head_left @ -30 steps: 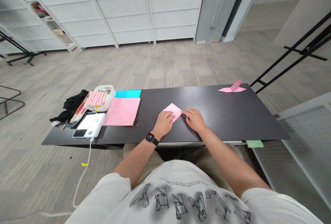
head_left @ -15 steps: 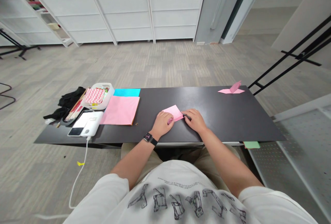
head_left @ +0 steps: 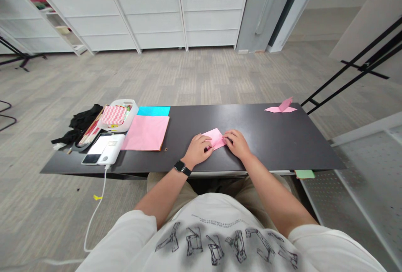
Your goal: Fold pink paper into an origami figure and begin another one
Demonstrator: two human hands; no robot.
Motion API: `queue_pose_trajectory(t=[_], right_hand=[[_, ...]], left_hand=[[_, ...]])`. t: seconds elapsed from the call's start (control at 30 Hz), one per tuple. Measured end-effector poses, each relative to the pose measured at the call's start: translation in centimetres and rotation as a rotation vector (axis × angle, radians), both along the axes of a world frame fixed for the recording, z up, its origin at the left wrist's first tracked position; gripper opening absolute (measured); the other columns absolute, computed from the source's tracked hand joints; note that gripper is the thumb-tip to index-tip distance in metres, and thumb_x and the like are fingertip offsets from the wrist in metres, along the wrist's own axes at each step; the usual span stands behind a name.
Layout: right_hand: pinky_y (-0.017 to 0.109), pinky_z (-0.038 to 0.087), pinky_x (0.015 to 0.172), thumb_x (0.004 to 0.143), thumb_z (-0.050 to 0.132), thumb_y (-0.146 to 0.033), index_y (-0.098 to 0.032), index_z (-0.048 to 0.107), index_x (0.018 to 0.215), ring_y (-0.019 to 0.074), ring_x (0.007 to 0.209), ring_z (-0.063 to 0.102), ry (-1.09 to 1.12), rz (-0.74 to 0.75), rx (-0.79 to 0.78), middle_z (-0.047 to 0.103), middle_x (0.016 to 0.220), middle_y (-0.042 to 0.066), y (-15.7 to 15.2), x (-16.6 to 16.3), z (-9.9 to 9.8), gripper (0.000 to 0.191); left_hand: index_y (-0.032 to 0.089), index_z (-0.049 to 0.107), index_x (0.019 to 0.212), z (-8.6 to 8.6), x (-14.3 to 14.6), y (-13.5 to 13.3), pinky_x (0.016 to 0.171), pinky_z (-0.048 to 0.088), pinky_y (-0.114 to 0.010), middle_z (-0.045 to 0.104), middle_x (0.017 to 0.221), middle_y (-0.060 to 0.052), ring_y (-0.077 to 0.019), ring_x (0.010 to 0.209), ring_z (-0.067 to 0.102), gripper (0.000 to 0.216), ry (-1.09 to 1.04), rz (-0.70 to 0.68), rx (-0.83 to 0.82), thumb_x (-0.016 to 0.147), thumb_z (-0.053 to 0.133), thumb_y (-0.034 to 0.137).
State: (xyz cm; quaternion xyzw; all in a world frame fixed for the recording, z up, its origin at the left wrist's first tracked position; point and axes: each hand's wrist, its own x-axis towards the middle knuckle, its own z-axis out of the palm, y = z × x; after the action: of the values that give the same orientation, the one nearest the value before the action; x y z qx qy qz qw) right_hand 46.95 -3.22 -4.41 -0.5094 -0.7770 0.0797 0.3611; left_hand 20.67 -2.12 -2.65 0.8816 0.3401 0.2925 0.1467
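Observation:
A small folded sheet of pink origami paper (head_left: 215, 135) lies on the dark table in front of me, with creases and a flap at its near side. My left hand (head_left: 198, 148) has its bent fingers closed on the left edge of the paper. At the paper's right corner, my right hand (head_left: 236, 143) pinches the edge between thumb and fingers. The fingertips of both hands hide parts of the near edge. A stack of larger pink paper (head_left: 147, 133) lies to the left of my left hand.
On the left stand a white basket (head_left: 133, 111), a phone (head_left: 91, 159) and a white power bank (head_left: 111, 150) with a cable. Blue paper (head_left: 154, 111) lies behind the pink stack. A folded pink paper figure (head_left: 281, 108) sits at the far right of the black table (head_left: 282, 146).
The folded paper has shifted slightly right and turned a little, and its near flap now looks more lifted. My right fingers have curled in onto its right corner.

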Motion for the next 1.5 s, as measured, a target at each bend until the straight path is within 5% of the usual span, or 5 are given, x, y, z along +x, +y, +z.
queue_pose_trajectory(t=[0.53,0.77,1.1,1.5], right_hand=[[0.050,0.050,0.109,0.100,0.064,-0.031,-0.028,0.078,0.099,0.0276,0.117,0.065,0.087,-0.083,-0.089,0.070,0.119,0.009,2.8,-0.8,0.0,0.014],[0.049,0.051,0.106,0.101,0.063,-0.031,-0.028,0.077,0.101,0.0276,0.114,0.065,0.098,-0.144,-0.088,0.071,0.117,0.008,2.7,-1.4,-1.0,0.015],[0.049,0.049,0.102,0.099,0.065,-0.029,-0.028,0.078,0.100,0.0279,0.109,0.065,0.011,-0.182,-0.084,0.072,0.113,0.007,2.7,-1.8,-1.0,0.013],[0.046,0.049,0.092,0.098,0.069,-0.031,-0.027,0.078,0.098,0.0278,0.101,0.064,-0.097,-0.185,-0.039,0.072,0.107,0.008,2.8,-2.1,-0.9,0.009]], left_hand=[[0.028,0.080,0.094,0.6,0.0,-0.3,0.118,0.041,-0.050,0.080,0.117,-0.002,-0.0219,0.112,0.068,0.016,0.043,0.022,-0.076,0.099,0.065,0.029],[0.030,0.080,0.097,0.5,-0.1,0.0,0.119,0.039,-0.049,0.079,0.121,0.000,-0.0225,0.114,0.066,0.017,0.076,-0.039,-0.085,0.101,0.064,0.029],[0.031,0.075,0.126,0.6,-0.1,-0.2,0.112,0.042,-0.048,0.077,0.123,-0.004,-0.0260,0.114,0.062,0.028,0.137,-0.074,-0.065,0.104,0.058,0.028],[0.034,0.080,0.118,-0.2,0.0,0.0,0.111,0.044,-0.048,0.076,0.124,-0.003,-0.0246,0.116,0.062,0.028,0.138,-0.078,-0.039,0.105,0.056,0.027]])
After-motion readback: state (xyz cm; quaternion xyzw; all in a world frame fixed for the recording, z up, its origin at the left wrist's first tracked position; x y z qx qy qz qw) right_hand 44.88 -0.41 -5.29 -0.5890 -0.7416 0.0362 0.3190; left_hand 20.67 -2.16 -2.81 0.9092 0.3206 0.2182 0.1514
